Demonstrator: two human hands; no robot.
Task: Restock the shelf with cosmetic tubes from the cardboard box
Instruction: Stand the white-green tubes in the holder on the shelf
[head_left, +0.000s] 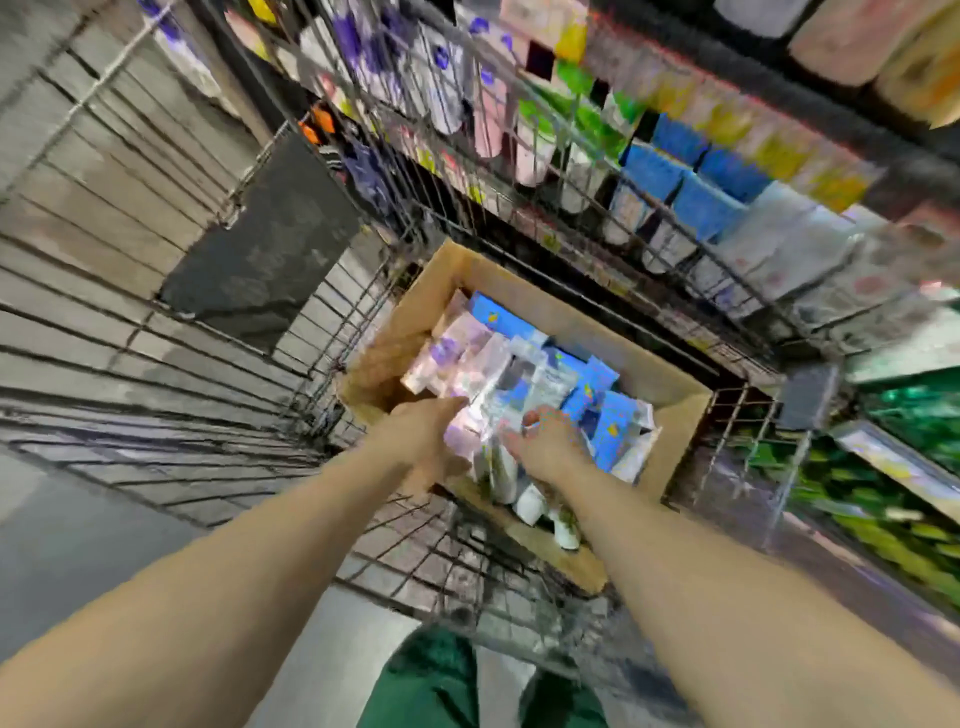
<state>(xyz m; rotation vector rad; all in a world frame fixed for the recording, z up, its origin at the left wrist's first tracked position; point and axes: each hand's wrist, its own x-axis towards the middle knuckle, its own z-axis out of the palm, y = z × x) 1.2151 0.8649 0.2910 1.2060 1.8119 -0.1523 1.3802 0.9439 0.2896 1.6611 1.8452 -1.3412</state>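
Many tubes (519, 374) remain in the cardboard box (670, 387), which sits inside a wire cart (363, 291); by that count, the restocking appears far from finished.

Head view, contents:
- Box: open-topped, packed with white, lilac and blue-capped tubes, some upright, some leaning.
- Left hand (428, 439): reaching into the box at the near-left edge of the stock, fingers at a pale tube; motion blur hides whether they have closed on it, so the grasp cannot be told.
- Right hand (545, 441): down among the tubes at the box's middle, fingers bent over white packs; whether they clasp one cannot be told.
- Shelf (727, 171): beyond the cart, rows of tubes already standing, blue, green, yellow and pink; no gap can be made out.
- Dark panel (260, 249): hangs on the cart's wire side.

Writing: none legible; every label is blurred.
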